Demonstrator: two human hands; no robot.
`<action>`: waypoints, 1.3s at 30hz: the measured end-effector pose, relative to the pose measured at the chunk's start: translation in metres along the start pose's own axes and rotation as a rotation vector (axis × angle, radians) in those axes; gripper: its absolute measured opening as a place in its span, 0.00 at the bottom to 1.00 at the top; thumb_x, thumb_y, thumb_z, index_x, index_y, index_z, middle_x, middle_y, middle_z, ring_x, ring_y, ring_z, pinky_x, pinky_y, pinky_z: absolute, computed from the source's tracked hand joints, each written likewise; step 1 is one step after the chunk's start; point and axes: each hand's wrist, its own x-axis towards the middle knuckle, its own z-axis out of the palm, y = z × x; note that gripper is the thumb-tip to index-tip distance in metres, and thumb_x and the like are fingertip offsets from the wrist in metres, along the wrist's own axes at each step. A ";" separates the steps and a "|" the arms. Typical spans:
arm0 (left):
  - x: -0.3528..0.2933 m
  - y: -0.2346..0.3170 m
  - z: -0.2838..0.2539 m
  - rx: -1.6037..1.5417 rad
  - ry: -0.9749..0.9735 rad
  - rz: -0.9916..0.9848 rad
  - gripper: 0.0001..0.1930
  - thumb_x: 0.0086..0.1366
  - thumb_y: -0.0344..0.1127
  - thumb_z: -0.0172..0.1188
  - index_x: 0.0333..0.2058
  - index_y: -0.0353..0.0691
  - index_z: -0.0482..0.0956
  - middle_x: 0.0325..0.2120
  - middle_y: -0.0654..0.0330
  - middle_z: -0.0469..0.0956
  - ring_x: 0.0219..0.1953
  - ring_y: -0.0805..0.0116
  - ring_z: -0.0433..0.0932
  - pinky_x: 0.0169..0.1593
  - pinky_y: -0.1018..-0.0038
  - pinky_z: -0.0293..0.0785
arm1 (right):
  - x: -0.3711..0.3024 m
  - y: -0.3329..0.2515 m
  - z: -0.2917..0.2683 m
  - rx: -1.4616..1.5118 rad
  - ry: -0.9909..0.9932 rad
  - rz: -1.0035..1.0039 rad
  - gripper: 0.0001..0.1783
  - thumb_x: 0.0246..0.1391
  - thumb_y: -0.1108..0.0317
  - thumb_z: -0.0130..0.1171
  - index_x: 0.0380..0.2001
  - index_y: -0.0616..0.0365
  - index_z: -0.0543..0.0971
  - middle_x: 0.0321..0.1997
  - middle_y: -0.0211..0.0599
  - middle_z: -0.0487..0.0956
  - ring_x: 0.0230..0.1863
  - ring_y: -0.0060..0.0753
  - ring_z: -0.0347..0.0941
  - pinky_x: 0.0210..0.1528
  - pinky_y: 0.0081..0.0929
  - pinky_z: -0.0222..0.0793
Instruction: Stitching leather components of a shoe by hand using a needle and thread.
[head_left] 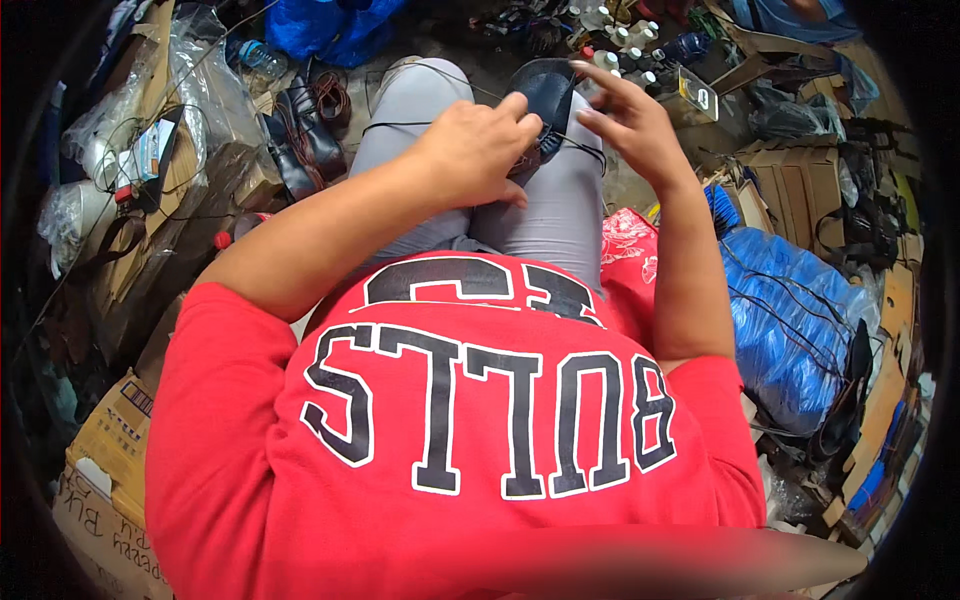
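Observation:
A black shoe [545,90] rests on my right thigh, its rounded end pointing away from me. My left hand [480,145] is closed at the shoe's near left side, with its fingertips partly hidden against it. Just right of the shoe, my right hand [630,120] is raised with thumb and fingers apart; the index fingertip is close to the shoe's far edge. Thin black cord [590,150] loops over my right leg by the shoe, and more of it crosses my left leg.
Dark leather shoes [290,140] lie left of my legs. Several small white-capped bottles [635,40] stand beyond my right knee. A plastic-wrapped blue bundle [790,320] sits at the right, near folded cardboard [795,185]. A yellow box [115,440] is at lower left.

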 end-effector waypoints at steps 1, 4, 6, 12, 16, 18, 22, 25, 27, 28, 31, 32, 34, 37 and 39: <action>0.003 0.003 0.003 0.072 -0.021 0.033 0.19 0.47 0.46 0.69 0.31 0.39 0.77 0.34 0.54 0.74 0.36 0.52 0.76 0.42 0.64 0.72 | 0.009 -0.012 0.003 -0.058 -0.066 -0.073 0.22 0.43 0.60 0.67 0.45 0.48 0.79 0.27 0.31 0.73 0.28 0.24 0.67 0.33 0.22 0.67; 0.004 -0.010 0.004 0.047 0.004 0.156 0.18 0.45 0.44 0.69 0.30 0.39 0.77 0.30 0.55 0.74 0.33 0.53 0.76 0.40 0.64 0.72 | 0.015 -0.029 0.002 -0.450 0.015 -0.012 0.19 0.41 0.56 0.68 0.33 0.55 0.79 0.21 0.34 0.72 0.24 0.27 0.67 0.31 0.24 0.66; 0.003 -0.021 0.009 -0.057 0.042 0.236 0.17 0.45 0.43 0.68 0.29 0.39 0.77 0.29 0.56 0.74 0.32 0.54 0.75 0.39 0.65 0.72 | 0.008 -0.025 0.001 -0.399 0.015 0.032 0.19 0.40 0.54 0.68 0.29 0.57 0.77 0.21 0.35 0.73 0.23 0.27 0.67 0.30 0.24 0.65; -0.002 -0.021 0.019 -0.227 -0.061 0.254 0.17 0.47 0.43 0.67 0.31 0.37 0.79 0.29 0.55 0.74 0.34 0.55 0.75 0.39 0.65 0.72 | 0.005 0.006 0.026 0.070 0.048 0.247 0.17 0.39 0.59 0.69 0.27 0.58 0.75 0.22 0.35 0.73 0.25 0.29 0.68 0.30 0.25 0.65; 0.009 -0.024 -0.008 -0.224 -0.072 0.149 0.18 0.51 0.46 0.65 0.38 0.40 0.81 0.36 0.53 0.74 0.38 0.56 0.76 0.42 0.68 0.72 | -0.005 -0.010 0.028 -0.287 0.324 -0.130 0.19 0.41 0.57 0.69 0.31 0.59 0.76 0.30 0.38 0.73 0.32 0.32 0.71 0.33 0.28 0.67; 0.030 -0.027 -0.013 -0.375 0.050 0.115 0.18 0.54 0.46 0.65 0.40 0.43 0.81 0.42 0.54 0.73 0.42 0.58 0.75 0.46 0.68 0.71 | -0.016 -0.023 0.020 -0.231 0.287 -0.081 0.19 0.41 0.56 0.68 0.31 0.59 0.76 0.29 0.38 0.73 0.31 0.32 0.71 0.32 0.28 0.67; 0.073 -0.024 0.013 -0.424 0.082 0.157 0.20 0.53 0.40 0.65 0.45 0.44 0.77 0.45 0.54 0.72 0.50 0.57 0.70 0.52 0.68 0.67 | -0.030 -0.034 0.019 -0.054 -0.101 0.146 0.19 0.46 0.55 0.63 0.24 0.63 0.77 0.21 0.42 0.74 0.22 0.31 0.69 0.27 0.30 0.65; 0.082 -0.023 0.036 -0.442 -0.041 0.068 0.24 0.49 0.40 0.66 0.46 0.42 0.72 0.45 0.52 0.69 0.50 0.55 0.69 0.54 0.68 0.66 | -0.031 -0.036 0.023 -0.104 -0.167 0.114 0.15 0.49 0.60 0.59 0.24 0.63 0.76 0.21 0.47 0.72 0.21 0.34 0.69 0.26 0.33 0.64; 0.082 -0.024 0.043 -0.468 -0.023 0.058 0.24 0.49 0.39 0.67 0.45 0.41 0.72 0.45 0.52 0.68 0.50 0.55 0.68 0.54 0.68 0.66 | -0.034 -0.039 0.020 -0.290 -0.174 0.011 0.14 0.50 0.62 0.57 0.23 0.64 0.75 0.21 0.49 0.72 0.21 0.38 0.68 0.27 0.35 0.64; 0.082 -0.025 0.043 -0.474 -0.013 0.062 0.24 0.49 0.40 0.67 0.45 0.41 0.73 0.45 0.52 0.68 0.51 0.55 0.68 0.54 0.68 0.65 | -0.037 -0.042 0.018 -0.257 -0.163 -0.058 0.14 0.50 0.64 0.57 0.20 0.64 0.72 0.17 0.42 0.69 0.19 0.29 0.64 0.24 0.30 0.61; 0.085 -0.029 0.036 -0.474 -0.021 0.051 0.24 0.49 0.40 0.68 0.45 0.41 0.74 0.44 0.52 0.69 0.51 0.56 0.68 0.54 0.69 0.65 | -0.058 -0.050 -0.002 0.104 -0.057 0.121 0.13 0.51 0.66 0.58 0.19 0.63 0.71 0.16 0.30 0.66 0.20 0.19 0.60 0.23 0.24 0.58; 0.086 -0.030 0.032 -0.477 -0.067 0.055 0.24 0.49 0.41 0.68 0.45 0.41 0.74 0.44 0.52 0.70 0.51 0.56 0.68 0.54 0.69 0.65 | -0.064 -0.052 -0.007 0.264 -0.026 0.193 0.12 0.52 0.68 0.59 0.19 0.61 0.71 0.18 0.23 0.61 0.22 0.13 0.56 0.23 0.18 0.54; 0.091 -0.035 0.022 -0.516 -0.134 0.085 0.23 0.50 0.42 0.68 0.44 0.42 0.77 0.44 0.54 0.71 0.51 0.59 0.68 0.55 0.69 0.63 | -0.070 -0.050 -0.006 0.250 0.013 0.122 0.07 0.56 0.70 0.57 0.28 0.63 0.77 0.25 0.23 0.70 0.28 0.15 0.64 0.30 0.17 0.59; 0.096 -0.042 0.009 -0.518 -0.288 0.112 0.20 0.52 0.40 0.68 0.43 0.44 0.78 0.45 0.58 0.71 0.51 0.62 0.68 0.55 0.70 0.63 | -0.069 -0.041 0.006 0.061 0.058 0.034 0.07 0.53 0.71 0.57 0.35 0.61 0.80 0.27 0.30 0.72 0.29 0.23 0.68 0.32 0.21 0.64; 0.096 -0.042 0.005 -0.436 -0.283 0.141 0.19 0.52 0.39 0.68 0.42 0.42 0.78 0.42 0.60 0.73 0.48 0.64 0.71 0.54 0.70 0.63 | -0.065 -0.036 0.014 -0.052 0.044 0.014 0.09 0.52 0.71 0.57 0.37 0.59 0.81 0.29 0.35 0.74 0.29 0.29 0.71 0.32 0.24 0.66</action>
